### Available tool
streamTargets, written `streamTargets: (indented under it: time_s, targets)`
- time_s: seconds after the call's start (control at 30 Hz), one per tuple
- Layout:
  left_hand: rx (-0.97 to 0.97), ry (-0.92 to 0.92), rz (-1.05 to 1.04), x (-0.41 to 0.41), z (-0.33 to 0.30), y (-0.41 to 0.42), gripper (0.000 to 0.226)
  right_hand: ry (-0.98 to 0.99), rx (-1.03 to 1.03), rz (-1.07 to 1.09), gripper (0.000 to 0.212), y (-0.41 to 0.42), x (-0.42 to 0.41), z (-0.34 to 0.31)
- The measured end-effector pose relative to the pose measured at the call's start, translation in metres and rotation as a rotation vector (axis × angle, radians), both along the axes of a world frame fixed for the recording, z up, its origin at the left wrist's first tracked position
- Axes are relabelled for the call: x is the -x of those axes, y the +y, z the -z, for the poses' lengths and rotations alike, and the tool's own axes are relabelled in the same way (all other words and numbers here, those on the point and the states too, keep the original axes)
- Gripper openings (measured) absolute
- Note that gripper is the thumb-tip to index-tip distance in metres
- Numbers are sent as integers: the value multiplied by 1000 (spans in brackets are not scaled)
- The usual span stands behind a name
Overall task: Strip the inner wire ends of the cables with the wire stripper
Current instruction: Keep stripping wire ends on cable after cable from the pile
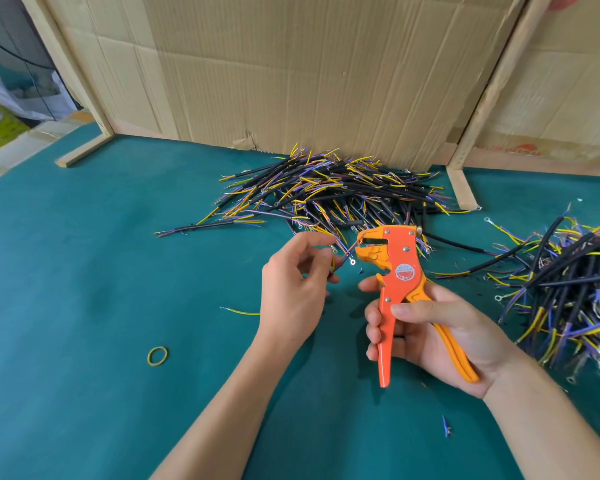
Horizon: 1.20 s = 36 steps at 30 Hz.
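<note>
- Wire stripper [400,271]: orange body, yellow-orange jaw nose and lower handle, round red-and-silver label on the side plate, silver rivets; held upright above the green table [84,271], nose pointing left.
- Right hand [430,337]: wrapped round both stripper handles, thumb laid across the front, fingers curled behind.
- Left hand [293,282]: fingers curled, pinching a cable [336,263] just left of the stripper nose.
- Cable: thin inner wires in red, blue and yellow fanned out from the fingertips; red wire reaching into the stripper jaws; a small ring terminal [352,261] on one end, hanging just below the nose.
- Far pile of cables [326,192]: black sheaths, yellow, blue and purple inner wires, lying against the cardboard backing [291,64].
- Second pile [575,289]: same kind, at the right edge of the table.
- Loose on the table: yellow rubber band [157,356] near left, a single yellow wire [243,311] beside the left wrist, a blue offcut [445,426] near the right forearm.
</note>
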<state>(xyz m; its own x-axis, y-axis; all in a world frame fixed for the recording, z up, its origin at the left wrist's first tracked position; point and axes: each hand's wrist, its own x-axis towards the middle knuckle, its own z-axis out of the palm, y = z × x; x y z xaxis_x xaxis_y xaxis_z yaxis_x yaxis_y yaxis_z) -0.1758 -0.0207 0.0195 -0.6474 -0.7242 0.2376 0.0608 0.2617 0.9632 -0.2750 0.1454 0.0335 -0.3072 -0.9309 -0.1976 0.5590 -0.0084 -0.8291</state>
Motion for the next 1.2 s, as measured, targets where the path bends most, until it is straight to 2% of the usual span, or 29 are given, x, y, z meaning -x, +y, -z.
streamTargets:
  time_s: [0.13, 0.47, 0.67, 0.83, 0.93, 1.1, 1.2]
  targets:
    - [-60, 26, 12, 0, 0, 0, 13, 2, -1, -6, 55, 0, 0, 0]
    - [-222, 83, -16, 1, 3, -4, 11, 1, 5, -6, 57, 0, 1, 1]
    - [-113, -22, 63, -1, -2, 0, 9, -4, -2, 6, 54, 1, -1, 0]
    - [19, -125, 214, -6, -9, 1, 12, -6, -2, 19, 66, 0, -1, 0]
    - [90, -168, 287, -8, -9, -2, 16, 4, 7, 19, 57, 1, -1, 0]
    - [285, -205, 165, -7, -4, -7, 14, -11, 12, 30, 61, 0, -1, -1]
    - [281, -154, 72, -5, -1, -7, 11, -14, 10, 34, 57, 0, -1, -1]
